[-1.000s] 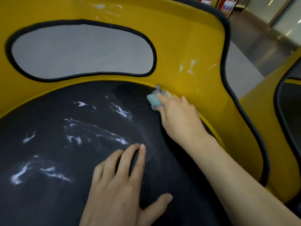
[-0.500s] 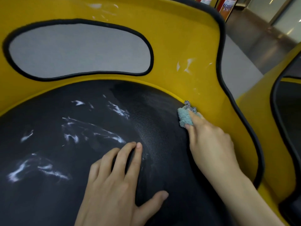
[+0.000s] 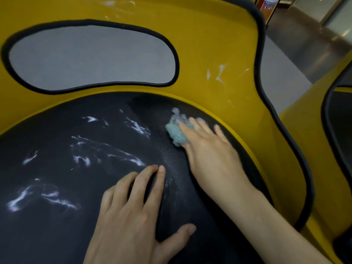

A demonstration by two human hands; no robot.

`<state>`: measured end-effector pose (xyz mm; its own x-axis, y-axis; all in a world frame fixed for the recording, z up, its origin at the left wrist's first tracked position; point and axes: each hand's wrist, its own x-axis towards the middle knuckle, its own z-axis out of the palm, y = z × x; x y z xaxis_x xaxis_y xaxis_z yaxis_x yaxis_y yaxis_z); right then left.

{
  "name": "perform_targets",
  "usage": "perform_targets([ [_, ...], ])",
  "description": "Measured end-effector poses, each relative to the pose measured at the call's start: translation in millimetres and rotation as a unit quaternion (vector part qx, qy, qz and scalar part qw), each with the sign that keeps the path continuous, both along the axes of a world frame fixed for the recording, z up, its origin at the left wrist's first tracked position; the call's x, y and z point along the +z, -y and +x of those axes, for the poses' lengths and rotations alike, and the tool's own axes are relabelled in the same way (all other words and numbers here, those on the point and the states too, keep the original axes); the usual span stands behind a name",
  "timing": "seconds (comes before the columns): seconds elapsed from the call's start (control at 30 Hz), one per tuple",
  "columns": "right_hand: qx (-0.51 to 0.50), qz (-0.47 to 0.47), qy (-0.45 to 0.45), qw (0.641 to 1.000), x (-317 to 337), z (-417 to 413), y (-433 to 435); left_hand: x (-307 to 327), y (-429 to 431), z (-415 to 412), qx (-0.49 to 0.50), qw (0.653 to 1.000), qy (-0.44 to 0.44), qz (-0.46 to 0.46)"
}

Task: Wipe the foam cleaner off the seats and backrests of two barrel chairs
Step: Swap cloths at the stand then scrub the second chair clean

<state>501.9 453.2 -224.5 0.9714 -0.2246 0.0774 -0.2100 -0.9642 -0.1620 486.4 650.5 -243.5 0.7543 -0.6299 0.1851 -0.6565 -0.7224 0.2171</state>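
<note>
Black textured seat [image 3: 57,235] of a yellow moulded barrel chair [image 3: 285,168], seen from above. The right hand [image 3: 209,149] lies on a crumpled pale blue-green cloth [image 3: 176,133] at the seat's rear right, near the seam with the yellow backrest [image 3: 200,44]. Its fingers [image 3: 192,128] are stretched nearly straight and press the cloth flat rather than gripping it, probably to spread pressure across the wipe. The left hand [image 3: 129,212], fingers [image 3: 150,180] splayed and holding nothing, rests palm-down near the seat's centre, apparently bracing the person's lean. White foam streaks [image 3: 133,161] lie unwiped across the seat to the left of both hands. Fainter smears [image 3: 219,73] mark the backrest's right side. A second yellow chair [image 3: 339,130] stands just beside, at the right edge.
</note>
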Motion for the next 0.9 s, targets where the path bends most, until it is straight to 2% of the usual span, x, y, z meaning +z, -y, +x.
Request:
perform_targets([
  [0.13,-0.066,-0.002,0.013,0.998,-0.9,-46.7,4.2,-1.6,0.7,0.5,-0.004,1.000,-0.003,-0.011],
  [0.23,-0.028,0.034,0.033,0.999,6.8,-47.8,1.4,-1.6,0.4,0.9,-0.006,1.000,-0.007,-0.017],
  [0.3,-0.010,0.179,0.035,0.983,27.7,-39.4,-1.2,-1.2,-0.2,0.7,-0.004,1.000,-0.009,-0.014],
  [0.33,-0.007,0.262,0.039,0.964,37.9,-34.8,-2.2,-1.1,-0.2,0.4,-0.004,1.000,-0.010,-0.013],
  [0.4,-0.027,0.422,0.076,0.903,50.9,-26.0,-2.7,-1.7,-0.4,-0.1,-0.002,1.000,-0.011,-0.015],
  [0.43,-0.034,0.453,0.088,0.886,51.7,-22.3,-1.6,-1.8,-0.6,-0.3,0.000,1.000,-0.011,-0.016],
  [0.47,-0.036,0.436,0.095,0.894,48.6,-19.2,0.4,-1.7,-0.9,-0.2,0.000,1.000,-0.012,-0.015],
  [0.53,-0.065,0.285,0.086,0.952,33.1,-15.3,8.0,-1.3,-1.2,0.0,-0.001,1.000,-0.015,-0.010],
  [0.57,-0.090,0.215,0.092,0.968,26.7,-14.8,11.0,-1.1,-1.1,0.1,-0.002,1.000,-0.016,-0.008],
  [0.63,-0.111,0.171,0.138,0.969,21.1,-16.6,13.0,-0.7,-0.8,-0.1,0.000,1.000,-0.012,-0.010],
  [0.7,-0.063,0.143,0.163,0.974,20.2,-21.9,9.2,-0.4,0.3,0.0,0.001,1.000,-0.011,-0.014],
  [0.77,0.044,0.061,0.070,0.995,17.4,-26.3,0.8,-1.3,0.5,0.1,-0.001,1.000,-0.010,-0.015],
  [0.83,0.081,0.011,-0.032,0.996,6.5,-28.0,-4.0,-1.7,0.2,0.3,-0.004,1.000,-0.010,-0.015],
  [0.9,0.069,0.002,-0.032,0.997,1.2,-32.3,-2.3,-1.4,-0.3,0.6,-0.006,1.000,-0.008,-0.017],
])
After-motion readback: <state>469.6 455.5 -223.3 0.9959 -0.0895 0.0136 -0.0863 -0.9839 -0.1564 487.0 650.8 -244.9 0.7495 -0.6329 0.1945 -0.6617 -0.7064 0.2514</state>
